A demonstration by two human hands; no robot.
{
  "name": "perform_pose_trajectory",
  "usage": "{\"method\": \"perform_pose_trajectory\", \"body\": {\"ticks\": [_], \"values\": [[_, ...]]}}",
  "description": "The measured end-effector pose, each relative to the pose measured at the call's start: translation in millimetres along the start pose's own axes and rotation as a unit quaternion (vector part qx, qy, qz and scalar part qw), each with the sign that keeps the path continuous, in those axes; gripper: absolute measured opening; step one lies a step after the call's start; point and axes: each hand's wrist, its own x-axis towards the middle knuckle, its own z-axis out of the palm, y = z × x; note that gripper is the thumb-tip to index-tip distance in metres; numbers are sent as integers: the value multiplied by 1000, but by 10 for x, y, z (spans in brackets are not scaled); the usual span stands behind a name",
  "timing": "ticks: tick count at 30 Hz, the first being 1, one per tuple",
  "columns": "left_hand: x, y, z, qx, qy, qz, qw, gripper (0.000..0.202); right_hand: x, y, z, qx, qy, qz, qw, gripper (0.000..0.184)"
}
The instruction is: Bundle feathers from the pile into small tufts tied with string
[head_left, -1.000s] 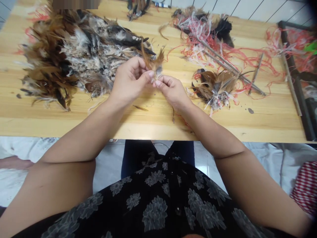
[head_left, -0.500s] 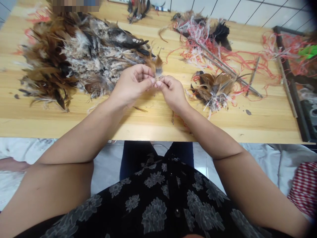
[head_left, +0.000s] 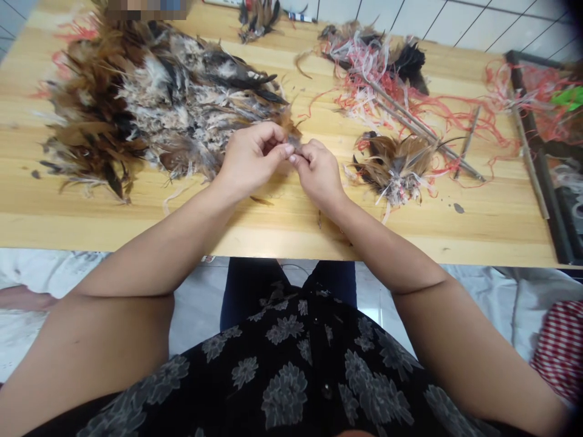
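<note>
Both hands meet over the wooden table, fingertips pinched together. My left hand (head_left: 257, 155) is closed on a small brown-grey feather (head_left: 294, 141), whose tip fans out above the fingers. My right hand (head_left: 320, 170) pinches the same feather from the other side; its lower end is hidden between the thumbs. Just left of my left hand spreads a large pile of brown, black and whitish feathers (head_left: 182, 109). To the right of my right hand lies a smaller bunch of brown feathers (head_left: 396, 161), its pale quill ends mixed with pink and white strips.
Pink and white plastic strips (head_left: 364, 79) lie tangled at the back right, with thin sticks (head_left: 419, 127) across them. A dark-framed tray (head_left: 531, 133) stands at the right edge. A small feather bunch (head_left: 259, 21) and a marker (head_left: 300, 17) are at the back of the wooden table (head_left: 273, 233).
The feather between my fingers has tilted and sits lower, with less of its tip showing. My hands have barely shifted, and the view has moved slightly.
</note>
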Motion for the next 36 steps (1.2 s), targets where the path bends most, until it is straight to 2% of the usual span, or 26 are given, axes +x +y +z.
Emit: {"method": "perform_pose_trajectory", "body": {"ticks": [2,4,8,11,13,15,16,18,20,22,25,31,33,36], "values": [[29,-3,-2,7,4,12,1000,45,7,7,-8,50,-1,-19,999,26],[48,6,0,-1,12,18,1000,51,12,11,-22,129,-19,-28,991,38],[38,42,13,-48,-7,-19,999,61,-10,-37,-56,282,-72,7,957,62],[23,125,0,-33,-42,-50,997,63,-38,-106,-85,328,-100,30,939,64],[18,246,-61,3,-61,-61,996,60,-49,-142,-106,331,-103,31,937,62],[-1,429,-196,81,-44,-48,995,53,-54,-157,-126,323,-92,25,942,59],[-20,538,-293,139,4,-27,990,49,-55,-156,-133,316,-85,22,945,57],[-81,765,-524,285,107,-7,952,41,-56,-140,-141,305,-71,17,949,55],[-155,966,-753,425,133,-58,894,38,-56,-114,-138,296,-61,20,953,54],[-216,1101,-921,505,91,-137,847,46,-53,-88,-125,286,-54,29,956,54],[-248,1163,-1013,565,-1,-233,791,49,-48,-64,-99,274,-52,42,959,54],[-214,1044,-953,644,-97,-236,721,41,-51,-94,-81,259,-31,38,965,55],[-205,1007,-923,645,-102,-218,725,41,-57,-113,-78,252,-24,37,967,53],[-200,966,-862,594,-65,-169,784,47,-60,-134,-72,241,-17,23,970,49]]}}
